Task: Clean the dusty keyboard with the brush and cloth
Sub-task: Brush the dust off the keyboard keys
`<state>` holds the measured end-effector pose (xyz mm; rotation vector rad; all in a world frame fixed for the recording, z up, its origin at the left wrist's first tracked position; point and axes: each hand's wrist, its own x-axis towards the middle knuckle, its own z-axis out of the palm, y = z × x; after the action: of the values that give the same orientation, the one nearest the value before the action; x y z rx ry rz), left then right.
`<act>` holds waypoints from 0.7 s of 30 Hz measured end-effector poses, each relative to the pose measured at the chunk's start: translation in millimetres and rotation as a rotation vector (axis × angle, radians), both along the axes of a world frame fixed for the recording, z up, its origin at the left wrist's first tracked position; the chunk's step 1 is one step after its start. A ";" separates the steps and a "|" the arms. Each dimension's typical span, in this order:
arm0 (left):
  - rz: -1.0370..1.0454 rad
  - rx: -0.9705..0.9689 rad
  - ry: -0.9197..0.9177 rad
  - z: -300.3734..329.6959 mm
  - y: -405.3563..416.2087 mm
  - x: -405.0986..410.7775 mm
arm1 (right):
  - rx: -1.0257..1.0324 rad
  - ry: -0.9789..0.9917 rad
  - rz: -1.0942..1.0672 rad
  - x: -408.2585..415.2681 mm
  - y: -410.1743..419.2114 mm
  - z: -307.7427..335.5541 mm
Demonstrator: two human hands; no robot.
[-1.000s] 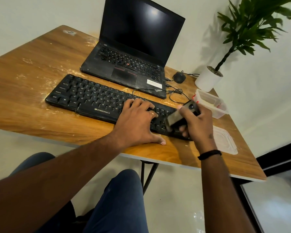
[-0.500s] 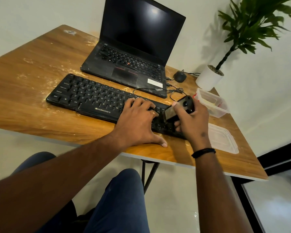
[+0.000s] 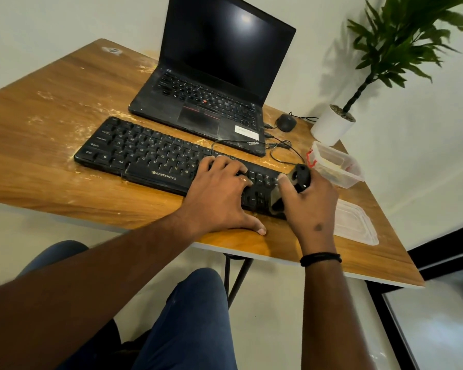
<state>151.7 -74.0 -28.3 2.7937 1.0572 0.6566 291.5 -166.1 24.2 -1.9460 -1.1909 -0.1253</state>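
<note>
A black dusty keyboard [image 3: 145, 156] lies across the wooden table [image 3: 51, 182] in front of a laptop. My left hand [image 3: 219, 196] rests flat on the keyboard's right half, fingers spread over the keys and thumb on the table. My right hand [image 3: 310, 204] grips a black-handled brush [image 3: 301, 176] with its bristles down on the keyboard's right end. I see no cloth.
An open black laptop [image 3: 211, 102] stands behind the keyboard, with a mouse [image 3: 286, 122] and cables to its right. A white plant pot [image 3: 332, 126], a clear plastic container [image 3: 337, 164] and its lid [image 3: 356, 222] sit at the table's right. Dust streaks mark the table.
My right hand has swept the brush back and forth over the keyboard's right end, toward the far edge and then back toward me. My left hand has stayed in place.
</note>
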 end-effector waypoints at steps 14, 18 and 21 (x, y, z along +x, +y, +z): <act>-0.019 -0.013 -0.006 0.1 -0.3 -0.2 | 0.055 0.188 0.059 -11.9 2.8 -5.7; -0.024 -0.013 -0.038 -1.2 0.9 -1.4 | 0.007 0.222 0.199 -26.8 12.3 -8.1; -0.020 -0.010 -0.008 -0.5 0.6 -2.1 | 0.021 0.233 0.048 -4.8 6.5 -4.3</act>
<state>149.6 -73.4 -28.8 2.7870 1.0270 0.6584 286.7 -159.6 19.9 -1.8550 -1.0758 0.1109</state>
